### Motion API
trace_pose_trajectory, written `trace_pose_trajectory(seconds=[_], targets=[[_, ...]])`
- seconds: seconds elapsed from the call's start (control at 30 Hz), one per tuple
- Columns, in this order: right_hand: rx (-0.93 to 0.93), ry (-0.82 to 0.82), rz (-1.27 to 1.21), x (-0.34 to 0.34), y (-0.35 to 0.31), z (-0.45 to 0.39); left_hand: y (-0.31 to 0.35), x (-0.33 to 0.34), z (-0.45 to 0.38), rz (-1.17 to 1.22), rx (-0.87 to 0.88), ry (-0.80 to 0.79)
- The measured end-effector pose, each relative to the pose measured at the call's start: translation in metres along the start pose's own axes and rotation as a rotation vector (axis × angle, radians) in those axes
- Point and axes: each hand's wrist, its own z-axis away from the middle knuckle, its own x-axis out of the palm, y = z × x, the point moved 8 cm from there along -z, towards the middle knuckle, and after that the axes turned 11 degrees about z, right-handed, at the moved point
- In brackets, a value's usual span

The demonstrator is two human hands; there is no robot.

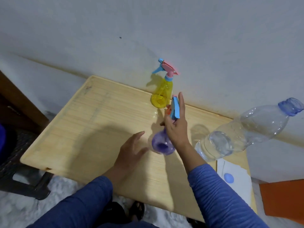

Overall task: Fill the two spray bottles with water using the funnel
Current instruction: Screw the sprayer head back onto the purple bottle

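A purple spray bottle [162,144] with a blue and orange spray head stands mid-table. My right hand [176,127] grips its neck and spray head, index finger stretched up. My left hand [131,149] hovers just left of the bottle's base, fingers spread, holding nothing. A yellow spray bottle [162,94] with a pink and blue head stands upright at the table's far edge by the wall. A large clear water bottle [243,134], uncapped and partly filled, stands at the right. No funnel is in view.
The light wooden table [85,129] sits against a white wall. A white paper [236,180] with a small blue cap [229,178] lies at the right front. An orange object [283,199] is at far right, a dark stool [24,178] at the left.
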Motion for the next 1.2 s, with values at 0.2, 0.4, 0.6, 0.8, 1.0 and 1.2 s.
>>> trace_pose_trajectory(seconds=[0.2,0.4,0.6,0.8,1.0,1.2], targets=[[0.203,-0.377,-0.385,0.036,0.008,-0.01,-0.037,-0.094,0.016,-0.42,-0.078,0.268],[0.418,-0.609,-0.33,0.062,0.025,0.006,-0.056,-0.123,0.033,-0.671,-0.163,0.296],[0.493,-0.637,-0.256,0.065,0.038,0.013,-0.05,-0.123,0.033,-0.681,-0.169,0.315],[0.526,-0.561,-0.094,0.059,0.055,0.011,-0.049,-0.122,0.032,-0.683,-0.17,0.298],[0.466,-0.526,-0.083,0.055,0.056,0.01,-0.051,-0.122,0.033,-0.678,-0.184,0.296],[0.402,-0.527,-0.188,0.052,0.045,0.011,-0.054,-0.123,0.033,-0.684,-0.174,0.311]])
